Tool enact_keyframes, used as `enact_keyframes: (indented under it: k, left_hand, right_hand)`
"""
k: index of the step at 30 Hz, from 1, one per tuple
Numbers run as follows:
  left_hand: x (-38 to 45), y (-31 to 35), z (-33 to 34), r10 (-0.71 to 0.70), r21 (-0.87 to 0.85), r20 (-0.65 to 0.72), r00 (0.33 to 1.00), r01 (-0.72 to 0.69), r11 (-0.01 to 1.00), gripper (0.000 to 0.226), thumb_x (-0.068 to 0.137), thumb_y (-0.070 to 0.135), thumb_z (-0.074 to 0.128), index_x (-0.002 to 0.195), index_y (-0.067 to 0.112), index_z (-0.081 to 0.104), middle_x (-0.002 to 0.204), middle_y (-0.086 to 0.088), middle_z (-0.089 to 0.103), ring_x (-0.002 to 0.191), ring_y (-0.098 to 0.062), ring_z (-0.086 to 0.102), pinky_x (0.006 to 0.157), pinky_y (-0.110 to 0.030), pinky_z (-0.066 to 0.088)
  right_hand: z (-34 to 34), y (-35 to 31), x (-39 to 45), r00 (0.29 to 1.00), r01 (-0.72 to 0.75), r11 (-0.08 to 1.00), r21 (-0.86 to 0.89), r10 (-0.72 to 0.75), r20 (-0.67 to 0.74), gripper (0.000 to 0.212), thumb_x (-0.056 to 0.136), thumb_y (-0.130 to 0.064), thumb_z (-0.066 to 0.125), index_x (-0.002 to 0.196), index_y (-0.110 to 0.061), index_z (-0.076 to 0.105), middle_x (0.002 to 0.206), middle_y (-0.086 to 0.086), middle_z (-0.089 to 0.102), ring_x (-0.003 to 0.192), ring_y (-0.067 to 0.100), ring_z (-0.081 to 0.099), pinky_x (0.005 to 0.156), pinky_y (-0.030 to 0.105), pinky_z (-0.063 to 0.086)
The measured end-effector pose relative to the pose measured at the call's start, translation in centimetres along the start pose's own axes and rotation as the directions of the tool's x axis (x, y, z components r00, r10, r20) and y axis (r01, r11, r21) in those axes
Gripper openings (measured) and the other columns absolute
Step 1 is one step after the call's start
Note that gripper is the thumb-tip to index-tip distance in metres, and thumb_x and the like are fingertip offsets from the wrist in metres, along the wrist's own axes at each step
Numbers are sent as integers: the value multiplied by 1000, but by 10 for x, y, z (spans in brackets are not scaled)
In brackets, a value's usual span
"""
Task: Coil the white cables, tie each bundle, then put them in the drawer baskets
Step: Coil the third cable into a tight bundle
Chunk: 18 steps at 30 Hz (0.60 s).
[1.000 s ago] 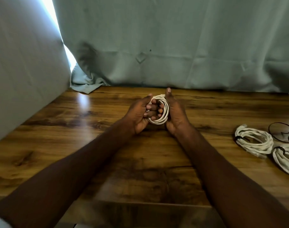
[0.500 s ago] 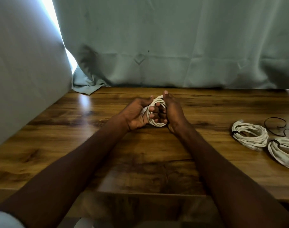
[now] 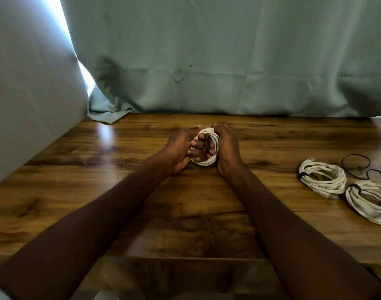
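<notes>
A small coil of white cable (image 3: 213, 146) stands upright above the middle of the wooden table (image 3: 103, 180), held between both hands. My left hand (image 3: 181, 152) grips its left side, fingers curled through the loop. My right hand (image 3: 227, 148) grips the right side, thumb over the top of the coil. Two tied white bundles lie at the right: one (image 3: 322, 177) with a dark tie around it, the other (image 3: 371, 202) partly cut off by the frame edge. No drawer or basket is in view.
A loose thin black tie (image 3: 356, 166) lies behind the tied bundles. A pale green curtain (image 3: 207, 61) hangs along the table's back edge and left side. The table's front edge runs just below my forearms.
Both hands curled tighter around the coil; the right thumb came down from pointing up onto the coil's top. The view shifted slightly.
</notes>
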<state>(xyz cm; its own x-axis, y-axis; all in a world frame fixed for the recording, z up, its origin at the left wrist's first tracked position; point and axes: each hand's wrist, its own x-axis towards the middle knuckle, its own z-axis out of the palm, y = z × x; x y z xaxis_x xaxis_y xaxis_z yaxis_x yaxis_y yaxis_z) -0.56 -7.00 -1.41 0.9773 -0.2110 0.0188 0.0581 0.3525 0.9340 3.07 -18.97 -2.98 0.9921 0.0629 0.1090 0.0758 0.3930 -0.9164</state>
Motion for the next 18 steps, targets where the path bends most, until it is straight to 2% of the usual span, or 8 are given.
enact_keyframes:
  k: [2,3,5,8,11,14,16,18]
  left_hand:
    - [2,-2,4,28,-35,-35,999,-29,999,37,109,28,38,76,14,50,48,8,34,33,-5,23,43,-22,29]
    - [3,-2,7,39,-62,-45,998,-42,997,36,108,28,39,76,14,49,48,8,34,33,-5,23,44,-22,29]
    - [6,1,17,70,-129,-36,997,-74,989,36,108,28,38,76,15,48,48,9,32,33,-5,22,44,-22,31]
    - [22,5,39,112,-242,-8,994,-111,964,36,108,30,35,76,18,46,48,11,31,32,-4,22,43,-22,33]
    - [47,0,77,83,-332,6,997,-76,940,38,109,31,35,75,20,46,46,11,31,31,-4,22,38,-18,31]
    - [66,-10,124,63,-413,46,997,-38,910,34,108,29,38,80,16,50,47,10,31,32,-3,22,33,-14,29]
    - [78,-22,154,67,-371,37,997,-48,927,31,109,27,37,84,14,51,47,9,32,31,-3,23,35,-12,30]
    - [85,-40,176,83,-305,38,996,-67,950,35,109,27,38,78,15,49,46,10,33,31,-5,22,41,-16,34]
  right_hand:
    - [0,2,-1,999,32,999,15,-31,-40,20,84,-40,61,77,-22,63,81,28,64,67,47,61,64,58,52]
    - [-1,5,0,994,67,998,1,-66,-84,22,85,-45,62,80,-24,65,93,28,70,81,54,66,72,63,54]
    - [-6,6,-3,950,177,980,-94,-195,-246,22,91,-47,59,90,-26,64,100,16,73,96,44,69,84,53,57]
    - [-14,-1,-24,780,361,883,-300,-462,-422,14,102,-26,51,104,-14,58,105,12,65,92,25,59,83,35,47]
    - [-31,-15,-49,595,495,646,-581,-739,-316,17,93,-14,53,108,-7,58,110,10,60,101,26,56,89,34,45]
    - [-62,-52,-58,518,414,542,-731,-801,-300,24,82,-11,56,106,-11,58,110,6,58,105,28,55,89,35,41]
    - [-94,-85,-60,460,435,453,-778,-855,-241,24,78,-8,54,101,-11,59,104,6,60,99,29,58,85,40,46]
    - [-136,-115,-58,435,416,356,-836,-886,-161,21,79,-5,54,96,-12,64,98,5,63,92,28,62,81,41,49]
